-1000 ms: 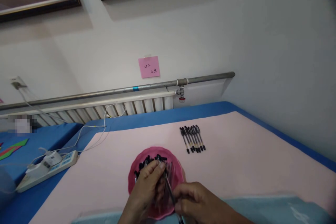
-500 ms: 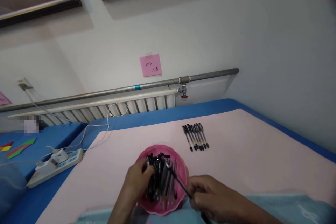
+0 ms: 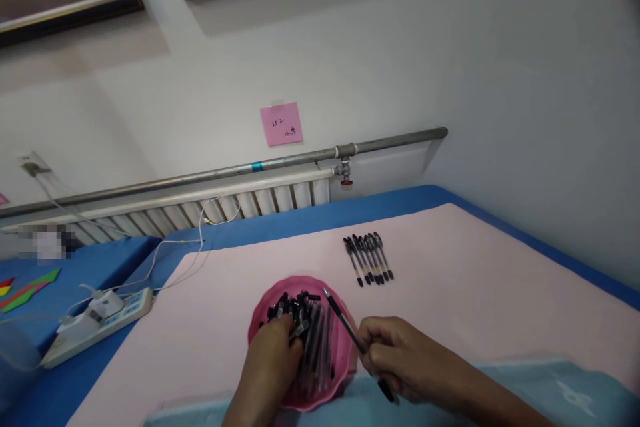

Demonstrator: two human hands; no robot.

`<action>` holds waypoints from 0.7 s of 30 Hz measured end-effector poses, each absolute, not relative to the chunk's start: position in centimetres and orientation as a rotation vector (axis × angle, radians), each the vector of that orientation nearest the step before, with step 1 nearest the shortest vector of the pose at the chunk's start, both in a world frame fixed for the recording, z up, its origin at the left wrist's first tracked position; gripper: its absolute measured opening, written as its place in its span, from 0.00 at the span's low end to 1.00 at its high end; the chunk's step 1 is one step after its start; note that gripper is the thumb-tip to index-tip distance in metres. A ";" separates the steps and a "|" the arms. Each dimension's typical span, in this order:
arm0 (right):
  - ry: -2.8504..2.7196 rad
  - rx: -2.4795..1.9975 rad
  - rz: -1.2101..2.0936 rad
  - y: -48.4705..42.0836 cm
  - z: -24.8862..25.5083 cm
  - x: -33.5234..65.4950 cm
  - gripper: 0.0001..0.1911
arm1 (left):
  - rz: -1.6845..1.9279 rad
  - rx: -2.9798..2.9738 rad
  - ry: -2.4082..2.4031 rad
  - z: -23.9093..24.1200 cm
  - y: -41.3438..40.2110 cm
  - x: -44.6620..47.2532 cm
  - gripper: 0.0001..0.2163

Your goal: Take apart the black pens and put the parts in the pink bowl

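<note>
Flat pink sheeting (image 3: 475, 293) bears a scalloped bowl (image 3: 343, 350) and slender pens (image 3: 371, 258).

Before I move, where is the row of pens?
In the head view, the row of pens lies on the pink sheet, right of centre, farther off than the pink bowl and the right hand.

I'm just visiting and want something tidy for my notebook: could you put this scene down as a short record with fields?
Left hand: reaching into the bowl, fingers among black pieces; its grip is unclear
Right hand: holding a pen, tip over the bowl
Bowl: pink, holding black pieces and clear tubes
Laid-out pens: side by side on the pink sheet, beyond the bowl and to its right
Far left: power strip with plugs in it
Wall: pink note above a metal pipe
</note>
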State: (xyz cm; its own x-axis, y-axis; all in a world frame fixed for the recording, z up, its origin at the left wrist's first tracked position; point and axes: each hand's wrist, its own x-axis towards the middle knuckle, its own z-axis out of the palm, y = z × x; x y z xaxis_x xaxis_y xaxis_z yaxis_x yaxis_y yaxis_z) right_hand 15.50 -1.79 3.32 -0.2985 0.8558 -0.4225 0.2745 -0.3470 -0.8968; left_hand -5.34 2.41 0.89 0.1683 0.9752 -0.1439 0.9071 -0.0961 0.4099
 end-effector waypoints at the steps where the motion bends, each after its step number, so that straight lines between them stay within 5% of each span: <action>1: -1.431 -1.503 1.679 -1.8 3.3 15.5 0.04 | 0.235 2.049 1.784 0.9 2.4 -5.3 0.06; 9: -1.429 -1.512 1.641 -1.7 2.8 15.5 0.05 | 0.203 2.053 1.815 1.1 2.3 -5.2 0.11; 13: -1.400 -1.477 1.739 -1.6 2.5 15.3 0.05 | 0.516 1.952 1.841 1.8 2.2 -5.3 0.12; 21: -1.375 -1.389 1.920 -2.3 1.8 13.8 0.07 | 0.804 0.830 0.931 1.7 0.9 -2.7 0.22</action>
